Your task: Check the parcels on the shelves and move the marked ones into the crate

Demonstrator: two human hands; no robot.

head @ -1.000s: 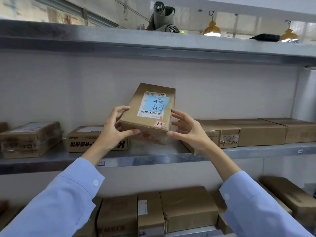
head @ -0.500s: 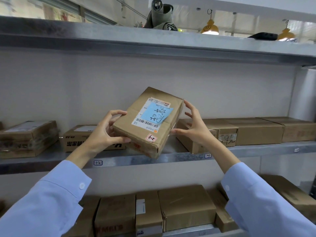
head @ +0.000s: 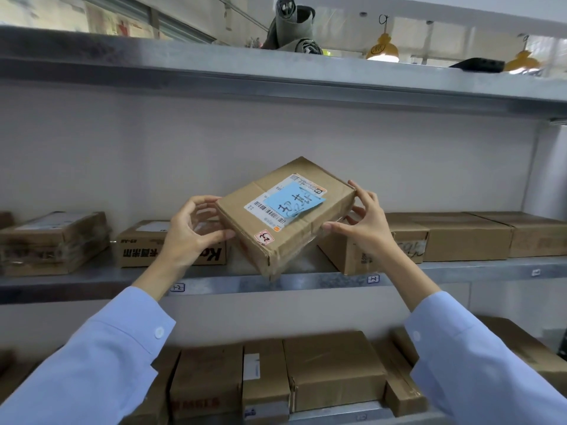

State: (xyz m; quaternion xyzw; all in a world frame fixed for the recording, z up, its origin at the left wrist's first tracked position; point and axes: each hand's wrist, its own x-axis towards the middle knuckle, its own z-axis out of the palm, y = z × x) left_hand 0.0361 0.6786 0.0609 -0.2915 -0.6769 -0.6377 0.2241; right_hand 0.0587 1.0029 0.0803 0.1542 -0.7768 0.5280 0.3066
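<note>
A brown cardboard parcel [head: 310, 231] is held in the air in front of the middle shelf [head: 306, 282], tilted with one corner down. On its top face sit a white shipping label and a blue note [head: 293, 202] with handwriting. My left hand [head: 191, 231] grips the parcel's left end, thumb on the front, fingers curled behind. My right hand [head: 365, 220] grips the right end, thumb under the side, fingers on the far edge. No crate is in view.
More cardboard parcels lie on the middle shelf: one at far left [head: 52, 242], a printed one [head: 138, 246] behind my left hand, several at the right [head: 466, 236]. Several boxes [head: 331, 369] fill the lower shelf. The upper shelf [head: 276, 72] runs overhead.
Both hands have turned the parcel from nearly upright to a flatter tilt, label face up, rotated clockwise. It has moved slightly toward me.
</note>
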